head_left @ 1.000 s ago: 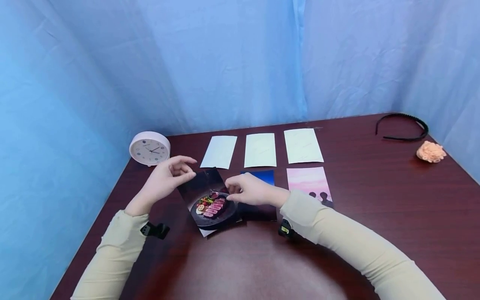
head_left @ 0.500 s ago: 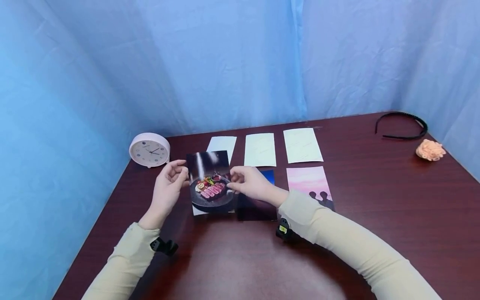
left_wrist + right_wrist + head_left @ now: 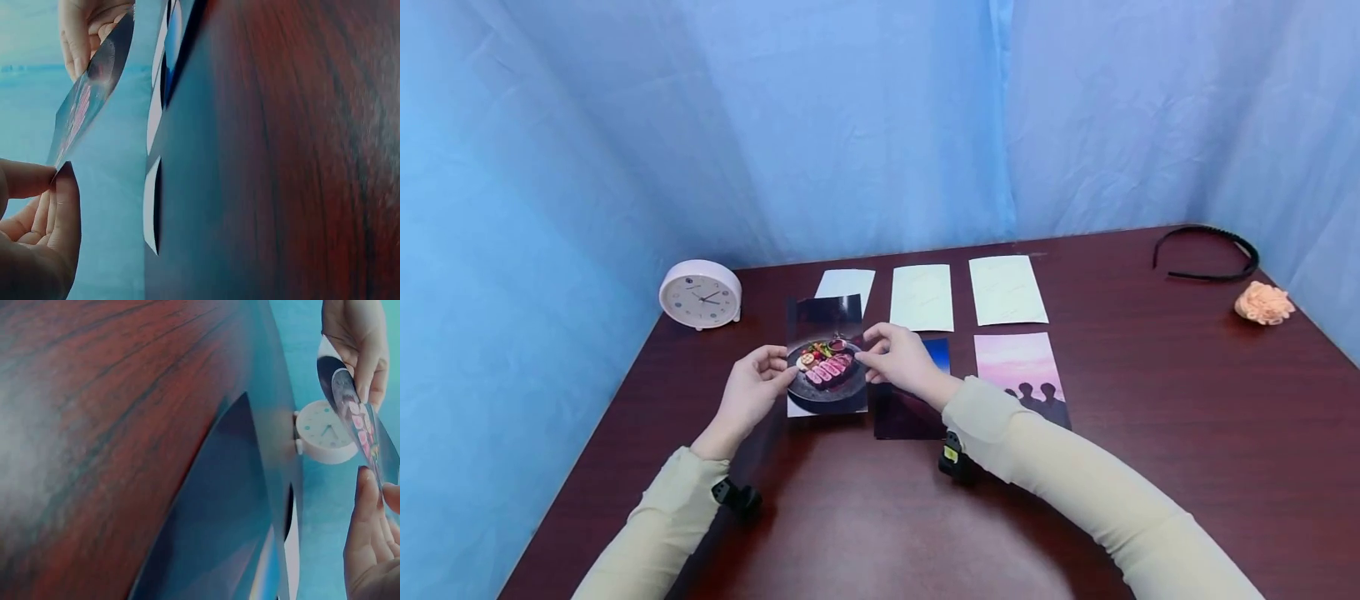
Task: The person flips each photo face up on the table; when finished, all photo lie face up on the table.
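Note:
A glossy photo print (image 3: 826,321) of sliced steak on a dark plate is held up over the table between both hands. My left hand (image 3: 751,392) pinches its left edge between thumb and fingers. On the opposite edge, the thumb and fingers of my right hand (image 3: 904,360) pinch it too. The left wrist view shows the print (image 3: 94,90) bowed slightly, raised off the tabletop. Beneath the right hand lies a dark blue print (image 3: 913,417), partly covered by that hand. A pink print (image 3: 1017,362) with silhouetted figures lies right of it, partly hidden by the sleeve.
Three white cards (image 3: 922,298) lie in a row behind; the held print overlaps the leftmost card (image 3: 847,285). A round white clock (image 3: 700,296) stands at the back left. A black headband (image 3: 1213,273) and a peach flower-shaped item (image 3: 1264,303) lie far right. Blue curtains surround the table.
The steak print has risen from its tilted position low over the table and straightened upright. The left hand took hold of its left edge, moving right; the right hand rose slightly with it.

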The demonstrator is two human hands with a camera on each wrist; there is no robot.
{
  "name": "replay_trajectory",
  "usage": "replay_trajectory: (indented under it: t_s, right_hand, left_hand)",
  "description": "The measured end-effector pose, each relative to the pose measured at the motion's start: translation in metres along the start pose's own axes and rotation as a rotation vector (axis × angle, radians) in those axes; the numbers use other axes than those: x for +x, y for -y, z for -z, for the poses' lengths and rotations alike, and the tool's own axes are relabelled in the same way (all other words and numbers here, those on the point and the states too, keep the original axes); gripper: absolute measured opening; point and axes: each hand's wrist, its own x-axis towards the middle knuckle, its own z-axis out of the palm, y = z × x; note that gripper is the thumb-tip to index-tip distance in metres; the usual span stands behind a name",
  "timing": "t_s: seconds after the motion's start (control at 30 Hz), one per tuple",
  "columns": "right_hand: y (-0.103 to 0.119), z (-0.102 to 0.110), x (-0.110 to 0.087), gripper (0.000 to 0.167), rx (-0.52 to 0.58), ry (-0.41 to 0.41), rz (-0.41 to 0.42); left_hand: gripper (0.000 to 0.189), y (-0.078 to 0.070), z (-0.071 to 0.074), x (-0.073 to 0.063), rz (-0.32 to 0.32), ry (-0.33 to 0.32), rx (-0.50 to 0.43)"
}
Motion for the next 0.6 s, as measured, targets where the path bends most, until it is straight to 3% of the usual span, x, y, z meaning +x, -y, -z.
replay_trajectory:
  t_s: [0.2, 0.43, 0.6]
  right_hand:
    - [-0.002, -0.014, 0.007, 0.062, -0.154, 0.011, 0.01]
    - [-0.001, -0.028, 0.013, 0.068, -0.392, 0.063, -0.016]
    - [-0.002, -0.03, 0.017, 0.069, -0.483, 0.079, -0.061]
  left_hand:
    - [0.029, 0.013, 0.004, 0.008, 0.059, 0.037, -0.038]
    - [0.047, 0.025, 0.007, 0.014, 0.057, 0.188, 0.31]
    - [0.055, 0.023, 0.005, 0.021, 0.061, 0.253, 0.413]
